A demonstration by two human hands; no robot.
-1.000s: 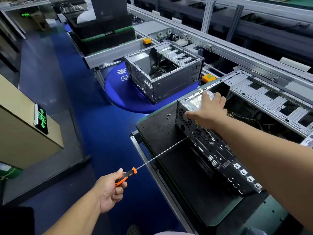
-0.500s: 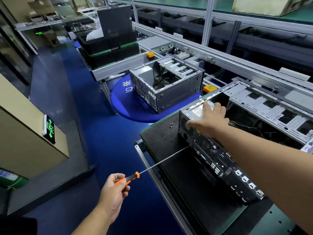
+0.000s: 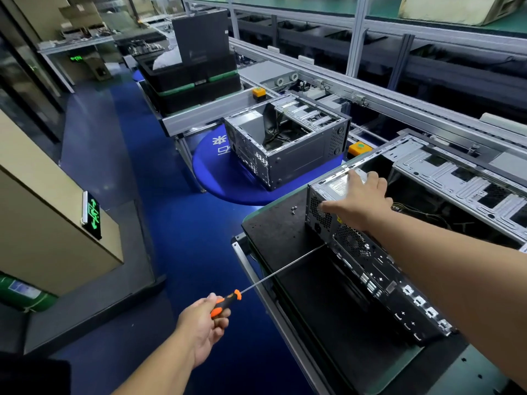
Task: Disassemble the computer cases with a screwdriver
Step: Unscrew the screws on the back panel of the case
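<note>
Left grip (image 3: 203, 323) is curled around the orange-and-black handle of one long screwdriver (image 3: 273, 275), whose tip meets the back panel of the nearer computer case (image 3: 370, 266). Right grip (image 3: 360, 203) lies flat, fingers straight, on that case's top corner. Two cases show: this one on the black bench (image 3: 285, 232), another (image 3: 288, 141) well behind. A few loose screws (image 3: 294, 209) sit on the bench.

dim bluish light, wide-angle edge distortion
</note>
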